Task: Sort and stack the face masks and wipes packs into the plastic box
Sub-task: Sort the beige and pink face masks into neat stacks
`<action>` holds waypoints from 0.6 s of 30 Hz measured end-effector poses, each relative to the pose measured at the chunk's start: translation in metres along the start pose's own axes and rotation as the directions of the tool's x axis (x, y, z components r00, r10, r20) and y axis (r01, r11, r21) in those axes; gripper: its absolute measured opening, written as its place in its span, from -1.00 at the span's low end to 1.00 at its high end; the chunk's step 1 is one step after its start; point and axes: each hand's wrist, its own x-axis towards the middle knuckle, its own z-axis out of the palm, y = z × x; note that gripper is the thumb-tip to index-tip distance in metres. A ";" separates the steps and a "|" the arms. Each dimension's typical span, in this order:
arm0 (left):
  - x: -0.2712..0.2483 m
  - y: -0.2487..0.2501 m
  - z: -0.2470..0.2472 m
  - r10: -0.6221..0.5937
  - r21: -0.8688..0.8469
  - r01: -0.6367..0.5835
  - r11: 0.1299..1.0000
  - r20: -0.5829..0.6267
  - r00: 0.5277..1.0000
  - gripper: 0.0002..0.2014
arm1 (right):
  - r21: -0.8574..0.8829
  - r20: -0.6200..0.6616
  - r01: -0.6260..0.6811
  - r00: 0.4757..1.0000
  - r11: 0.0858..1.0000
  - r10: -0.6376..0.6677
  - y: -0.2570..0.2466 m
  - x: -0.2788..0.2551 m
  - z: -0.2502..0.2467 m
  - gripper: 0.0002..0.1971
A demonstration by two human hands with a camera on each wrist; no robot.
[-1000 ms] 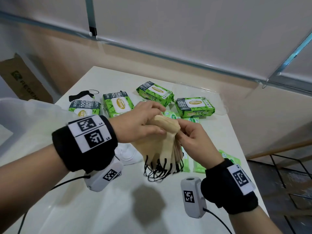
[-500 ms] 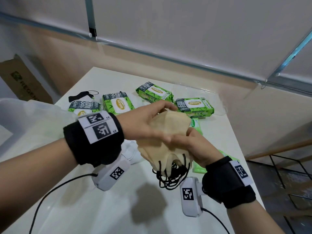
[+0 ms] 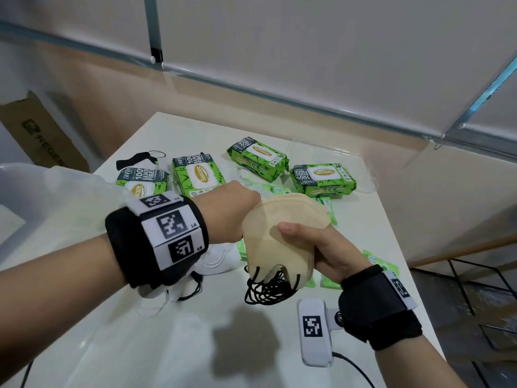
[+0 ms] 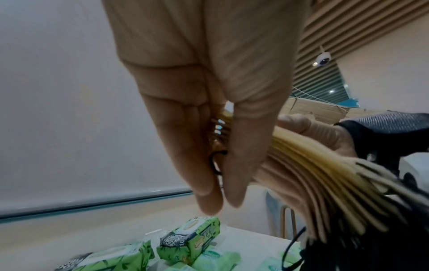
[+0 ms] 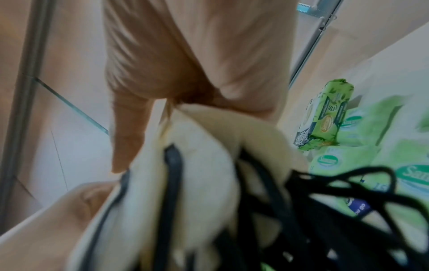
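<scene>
A stack of beige face masks with black ear loops is held above the table between both hands. My left hand reaches over its far end; in the left wrist view the left hand pinches the stack between thumb and straight fingers. My right hand grips the near side, thumb on top and fingers beneath. Big green wipes packs lie on the white table. The translucent plastic box stands at the left.
Small pale green wipes packs and white masks lie under the hands. A black mask sits at the table's far left. A clear plastic piece lies at the back right. A cardboard box stands beyond the plastic box.
Both hands have turned the mask stack from edge-up to flat side up. The left hand slid to its far end and the right thumb came to lie on top.
</scene>
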 end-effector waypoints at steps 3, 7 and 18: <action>0.000 0.004 -0.002 -0.017 0.024 0.018 1.000 -0.032 0.999 -0.92 | 0.005 -0.026 0.026 0.999 1.000 -0.026 0.002 0.002 0.002 -0.60; -0.005 0.003 -0.007 0.011 -0.108 -0.011 0.994 0.004 1.000 -0.56 | -0.024 -0.095 0.093 0.991 0.995 -0.094 0.002 0.001 0.001 -0.60; -0.008 0.004 -0.002 0.007 -0.546 0.021 0.837 0.049 0.999 -0.16 | -0.110 0.015 0.163 0.987 0.980 -0.163 -0.002 -0.001 0.016 -0.70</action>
